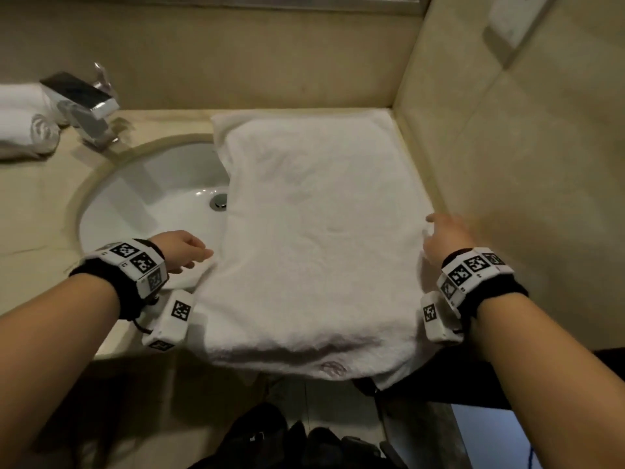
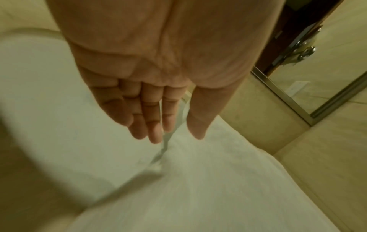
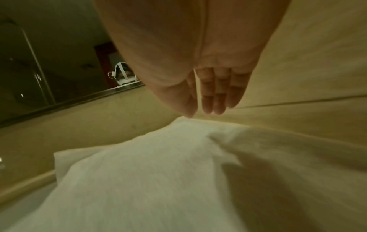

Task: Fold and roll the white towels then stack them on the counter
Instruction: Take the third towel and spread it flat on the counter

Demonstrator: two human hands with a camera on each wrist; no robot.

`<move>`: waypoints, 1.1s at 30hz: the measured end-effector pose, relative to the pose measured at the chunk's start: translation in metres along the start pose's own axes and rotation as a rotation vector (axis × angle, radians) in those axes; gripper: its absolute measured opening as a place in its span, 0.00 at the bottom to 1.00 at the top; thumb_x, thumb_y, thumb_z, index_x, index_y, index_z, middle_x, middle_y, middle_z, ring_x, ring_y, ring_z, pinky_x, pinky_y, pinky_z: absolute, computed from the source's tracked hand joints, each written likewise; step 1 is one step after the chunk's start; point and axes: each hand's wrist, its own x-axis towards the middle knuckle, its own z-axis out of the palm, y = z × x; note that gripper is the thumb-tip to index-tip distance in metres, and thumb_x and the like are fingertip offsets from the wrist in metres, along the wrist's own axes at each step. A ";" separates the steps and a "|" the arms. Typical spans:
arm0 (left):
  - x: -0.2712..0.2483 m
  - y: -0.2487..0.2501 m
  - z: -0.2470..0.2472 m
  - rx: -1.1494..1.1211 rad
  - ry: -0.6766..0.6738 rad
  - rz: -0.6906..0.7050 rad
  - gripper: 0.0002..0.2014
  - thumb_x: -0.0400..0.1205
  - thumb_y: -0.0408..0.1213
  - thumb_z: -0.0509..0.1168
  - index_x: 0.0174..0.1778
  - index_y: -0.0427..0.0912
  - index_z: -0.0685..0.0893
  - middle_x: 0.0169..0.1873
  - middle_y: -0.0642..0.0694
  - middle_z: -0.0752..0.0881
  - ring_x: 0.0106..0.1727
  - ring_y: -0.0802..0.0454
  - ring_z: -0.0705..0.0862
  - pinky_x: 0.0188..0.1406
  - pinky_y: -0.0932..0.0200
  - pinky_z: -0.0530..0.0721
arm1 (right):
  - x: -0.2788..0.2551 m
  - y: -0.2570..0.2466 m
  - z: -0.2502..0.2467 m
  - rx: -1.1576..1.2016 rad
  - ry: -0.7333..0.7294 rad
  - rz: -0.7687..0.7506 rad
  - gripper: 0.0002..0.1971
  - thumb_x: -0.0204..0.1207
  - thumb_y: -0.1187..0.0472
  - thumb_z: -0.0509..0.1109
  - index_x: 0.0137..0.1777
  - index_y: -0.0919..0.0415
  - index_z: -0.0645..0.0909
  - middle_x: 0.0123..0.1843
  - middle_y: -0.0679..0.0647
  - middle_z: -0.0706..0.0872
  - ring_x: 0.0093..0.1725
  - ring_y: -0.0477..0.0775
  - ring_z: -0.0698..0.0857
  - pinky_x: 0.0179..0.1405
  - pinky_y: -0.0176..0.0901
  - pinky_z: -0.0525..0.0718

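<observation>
A white towel (image 1: 321,238) lies folded lengthwise on the beige counter (image 1: 30,204), its left side over the sink and its near end hanging off the front edge. My left hand (image 1: 189,250) hovers at the towel's left edge, fingers straight and empty; the left wrist view shows those fingers (image 2: 151,119) above the towel (image 2: 198,188). My right hand (image 1: 446,231) is at the towel's right edge by the side wall, fingers (image 3: 212,97) extended over the towel (image 3: 149,180), holding nothing. Two rolled white towels (image 1: 23,123) sit at the far left of the counter.
A white oval sink (image 1: 148,204) with a drain (image 1: 219,200) lies left of the towel, a chrome faucet (image 1: 84,103) behind it. Tiled walls close the back and right sides. A mirror edge (image 2: 298,100) runs above the back wall. Dark shoes (image 1: 304,441) stand on the floor below.
</observation>
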 end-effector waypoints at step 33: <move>0.250 0.126 -0.104 -0.510 0.060 -0.131 0.16 0.85 0.46 0.55 0.54 0.35 0.79 0.47 0.36 0.81 0.47 0.38 0.84 0.55 0.43 0.84 | 0.260 -0.126 -0.015 -0.167 -0.036 -0.047 0.11 0.76 0.65 0.65 0.56 0.68 0.79 0.58 0.69 0.81 0.55 0.69 0.80 0.52 0.50 0.77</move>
